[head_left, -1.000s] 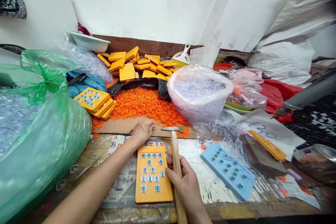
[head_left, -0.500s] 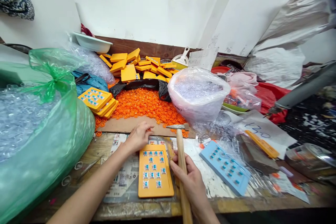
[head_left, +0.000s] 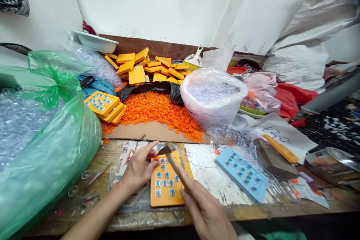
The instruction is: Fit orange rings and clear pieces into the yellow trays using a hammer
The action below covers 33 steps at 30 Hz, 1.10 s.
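On the papered bench front lies an orange-yellow plastic board [head_left: 165, 194] with rows of small blue-centred clear pieces set in it. My left hand [head_left: 137, 167] is at its upper left corner, thumb and fingers bent in around the edge; what they hold, if anything, is too small to make out. In my right hand [head_left: 204, 202] is a wooden-handled hammer [head_left: 174, 163], gripped along the handle. Its metal head hangs over the board's top edge, close beside my left fingertips, and partly hides the upper pieces.
Behind the board spreads a heap of small orange rings [head_left: 152, 107] on cardboard. A green bag [head_left: 70, 150] bulges at left, near stacked yellow boards [head_left: 104, 104]. A white bag [head_left: 213, 93] of clear pieces and a light blue board [head_left: 242, 174] stand at right.
My left hand has come back from the cardboard by the rings to the board's upper left corner. The hammer has swung left, its head now over the board's top.
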{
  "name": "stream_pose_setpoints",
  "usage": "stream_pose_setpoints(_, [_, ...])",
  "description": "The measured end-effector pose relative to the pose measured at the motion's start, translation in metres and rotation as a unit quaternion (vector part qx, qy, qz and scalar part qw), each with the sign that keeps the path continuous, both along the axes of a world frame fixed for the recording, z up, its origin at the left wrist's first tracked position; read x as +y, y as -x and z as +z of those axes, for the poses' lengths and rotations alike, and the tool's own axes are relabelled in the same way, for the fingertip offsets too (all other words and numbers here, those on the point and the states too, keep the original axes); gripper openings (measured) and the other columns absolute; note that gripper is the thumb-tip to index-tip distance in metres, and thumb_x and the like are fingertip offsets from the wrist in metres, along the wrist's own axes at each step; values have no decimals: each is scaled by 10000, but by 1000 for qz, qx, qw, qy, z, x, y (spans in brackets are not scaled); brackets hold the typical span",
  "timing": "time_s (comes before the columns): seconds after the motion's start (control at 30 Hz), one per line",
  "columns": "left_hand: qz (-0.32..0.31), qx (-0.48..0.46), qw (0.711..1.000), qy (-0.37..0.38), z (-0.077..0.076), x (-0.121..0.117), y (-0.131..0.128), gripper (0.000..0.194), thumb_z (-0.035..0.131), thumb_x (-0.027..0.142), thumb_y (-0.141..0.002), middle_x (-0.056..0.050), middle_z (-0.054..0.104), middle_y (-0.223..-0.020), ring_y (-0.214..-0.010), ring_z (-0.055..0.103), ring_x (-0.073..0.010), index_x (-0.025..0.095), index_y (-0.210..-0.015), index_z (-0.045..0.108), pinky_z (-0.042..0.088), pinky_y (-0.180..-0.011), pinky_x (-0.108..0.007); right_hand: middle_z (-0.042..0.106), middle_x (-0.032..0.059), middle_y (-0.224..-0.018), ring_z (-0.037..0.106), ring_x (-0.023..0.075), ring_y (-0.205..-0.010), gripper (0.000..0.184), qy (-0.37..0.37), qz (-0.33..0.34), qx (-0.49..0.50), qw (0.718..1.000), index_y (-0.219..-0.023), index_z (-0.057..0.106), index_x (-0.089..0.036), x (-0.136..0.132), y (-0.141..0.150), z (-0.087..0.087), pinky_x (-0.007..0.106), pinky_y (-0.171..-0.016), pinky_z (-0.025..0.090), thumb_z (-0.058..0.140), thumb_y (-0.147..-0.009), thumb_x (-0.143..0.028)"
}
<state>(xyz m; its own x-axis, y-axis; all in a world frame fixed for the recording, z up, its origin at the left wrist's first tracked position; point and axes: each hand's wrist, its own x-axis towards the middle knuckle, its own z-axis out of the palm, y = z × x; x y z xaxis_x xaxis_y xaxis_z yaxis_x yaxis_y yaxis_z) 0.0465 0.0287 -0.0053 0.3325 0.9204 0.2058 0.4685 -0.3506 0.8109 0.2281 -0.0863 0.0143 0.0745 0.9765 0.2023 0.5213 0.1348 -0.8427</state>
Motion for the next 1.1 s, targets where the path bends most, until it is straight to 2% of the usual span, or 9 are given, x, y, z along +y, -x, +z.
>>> stream_pose_setpoints(0.07, [5,-27,999,47,3,1,-1,566,582,138,-731,-24,671,-882,-835,628,-169,187,-1287,488,497,-807,-310,699,28,-918,673,195,-770,405,8,6,-14,1000,-1287,534,-384,0,2,-1,298,-764,531,440,-897,-330])
stream_pose_setpoints(0.17, [12,-51,993,106,10,2,-3,654,628,97,-662,11,675,-814,-787,638,-156,209,-1293,492,508,-760,-277,679,34,-891,659,183,-748,415,9,9,-8,1000,-1308,517,-360,-1,0,-1,274,-738,529,443,-901,-332])
stream_pose_setpoints(0.27, [26,-65,988,140,15,4,-5,689,656,86,-628,25,678,-776,-769,644,-154,203,-1289,500,511,-749,-268,667,44,-898,659,182,-795,426,8,14,-25,1000,-1333,490,-350,-1,-4,0,274,-782,519,430,-913,-318])
stream_pose_setpoints(0.4, [41,-74,982,169,18,6,-6,714,678,79,-604,15,687,-764,-750,653,-158,173,-1288,497,515,-759,-287,688,40,-910,668,184,-728,450,56,53,-71,994,-1355,451,-367,3,-9,1,324,-797,531,410,-913,-298])
stream_pose_setpoints(0.6, [45,-116,974,188,16,7,-5,743,696,82,-575,29,678,-711,-722,654,-156,144,-1285,487,519,-735,-286,691,48,-963,672,182,-815,439,-16,12,-29,999,-1344,478,-349,1,-5,1,241,-708,538,436,-911,-286])
stream_pose_setpoints(0.8, [41,-114,973,195,15,9,-6,773,685,69,-572,41,673,-698,-685,643,-141,142,-1311,470,510,-708,-268,698,52,-931,686,201,-736,470,35,69,-122,990,-1372,427,-363,4,-7,1,332,-741,557,373,-921,-244])
stream_pose_setpoints(1.0, [44,-122,974,188,20,7,-5,831,738,117,-552,37,687,-714,-730,661,-161,166,-1332,456,525,-773,-309,691,53,-1044,678,200,-892,472,26,56,-95,994,-1383,420,-342,7,-13,10,290,-755,554,413,-919,-256])
stream_pose_setpoints(1.1, [43,-122,975,182,20,6,-6,808,723,109,-565,38,684,-709,-722,657,-153,168,-1328,463,525,-769,-298,691,61,-1012,684,201,-846,467,41,71,-104,991,-1388,413,-337,5,-15,10,311,-771,551,391,-927,-263])
